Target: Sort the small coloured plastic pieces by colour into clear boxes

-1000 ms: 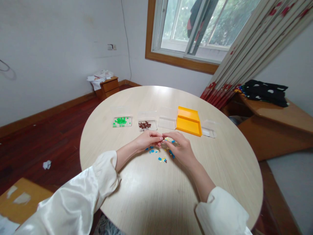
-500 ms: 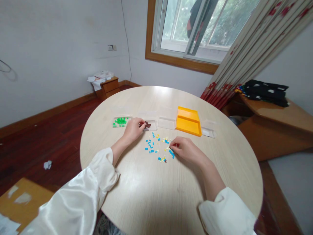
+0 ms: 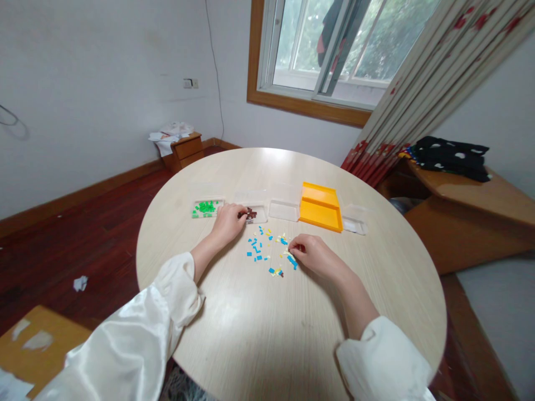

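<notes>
My left hand (image 3: 229, 221) is closed in a pinch at the left end of a clear plastic box (image 3: 261, 214). Small brown building bricks (image 3: 251, 213) lie in that box right by the fingertips, which hide whatever is between them. Over the right side of a loose scatter of small blue bricks (image 3: 256, 249), yellow and cream ones, my right hand (image 3: 311, 253) is also pinched. What its fingertips hold is too small to make out. Just below them lies a blue brick piece (image 3: 292, 262). One brown brick (image 3: 281, 274) sits at the near edge of the scatter.
Left of the brown bricks stands a clear box with green bricks (image 3: 205, 208). Another clear box (image 3: 284, 210), an open orange case (image 3: 321, 214) and a small clear box (image 3: 354, 225) line up to the right on the round table (image 3: 259, 334).
Both hands stay nearly where they were, still pinched. The view has shifted very slightly, and the bricks look unchanged.
</notes>
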Available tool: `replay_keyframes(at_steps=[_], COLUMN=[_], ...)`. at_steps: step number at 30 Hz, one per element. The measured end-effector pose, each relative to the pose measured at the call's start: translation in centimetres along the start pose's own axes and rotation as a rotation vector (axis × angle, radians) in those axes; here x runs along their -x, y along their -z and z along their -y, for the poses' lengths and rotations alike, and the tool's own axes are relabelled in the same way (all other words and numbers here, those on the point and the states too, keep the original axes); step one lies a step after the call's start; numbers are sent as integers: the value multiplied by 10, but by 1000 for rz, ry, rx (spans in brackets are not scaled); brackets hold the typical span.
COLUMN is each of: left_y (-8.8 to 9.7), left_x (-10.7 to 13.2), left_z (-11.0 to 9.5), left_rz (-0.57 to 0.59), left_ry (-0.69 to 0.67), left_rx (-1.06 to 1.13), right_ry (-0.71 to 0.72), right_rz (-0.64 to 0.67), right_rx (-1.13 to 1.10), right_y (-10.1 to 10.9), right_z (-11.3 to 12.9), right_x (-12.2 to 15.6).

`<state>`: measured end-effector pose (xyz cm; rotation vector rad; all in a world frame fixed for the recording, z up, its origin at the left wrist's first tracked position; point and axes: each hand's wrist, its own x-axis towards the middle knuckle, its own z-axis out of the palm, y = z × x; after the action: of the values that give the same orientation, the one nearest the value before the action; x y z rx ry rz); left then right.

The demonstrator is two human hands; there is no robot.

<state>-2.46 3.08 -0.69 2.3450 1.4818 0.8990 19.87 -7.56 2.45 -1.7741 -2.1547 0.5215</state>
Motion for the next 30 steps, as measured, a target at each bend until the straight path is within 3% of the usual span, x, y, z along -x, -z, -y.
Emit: replay_keyframes(at_steps=[18, 24, 30], left_y=[8, 8, 4], left_x=[9, 17, 29], left_z=[-22, -36, -49], left_rz=[-60, -10, 135], left_ry=[-92, -259, -432], left_rx=[93, 276, 335], right_ry=[5, 26, 35], right_rz=[-27, -172, -136], right_rx=[4, -230, -600], right_y=[-1, -2, -13], right_z=[-3, -2, 7], right_x=[2, -2, -8])
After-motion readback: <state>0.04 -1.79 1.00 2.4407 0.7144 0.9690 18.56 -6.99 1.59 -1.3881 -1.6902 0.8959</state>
